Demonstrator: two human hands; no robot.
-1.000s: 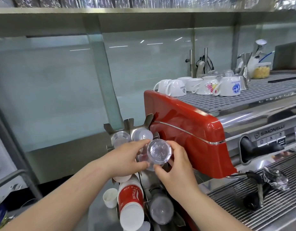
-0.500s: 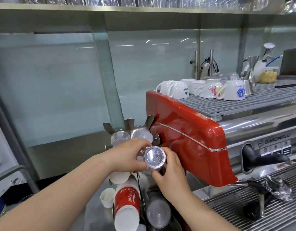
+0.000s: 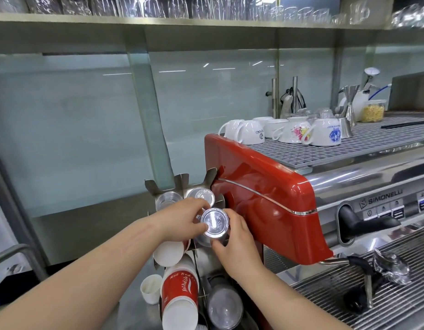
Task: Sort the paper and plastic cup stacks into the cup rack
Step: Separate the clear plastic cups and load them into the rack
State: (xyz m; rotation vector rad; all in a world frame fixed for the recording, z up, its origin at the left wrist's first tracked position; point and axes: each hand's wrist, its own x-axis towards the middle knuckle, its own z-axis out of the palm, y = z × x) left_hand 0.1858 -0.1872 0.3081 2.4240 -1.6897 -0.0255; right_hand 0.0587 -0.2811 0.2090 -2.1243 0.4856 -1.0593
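Both hands gripping the clear plastic cup stack (image 3: 215, 223), left hand (image 3: 182, 219) and right hand (image 3: 236, 244) either side, its base facing me, half-seated in the cup rack (image 3: 182, 181); I'd push straight along the slot, no twist.

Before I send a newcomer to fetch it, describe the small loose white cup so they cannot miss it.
Start at the red espresso machine and drop to the metal cup rack at its left end. On the steel counter left of the rack's red-printed paper cup stack stands the small white cup. It alone is upright, single, and outside the rack.
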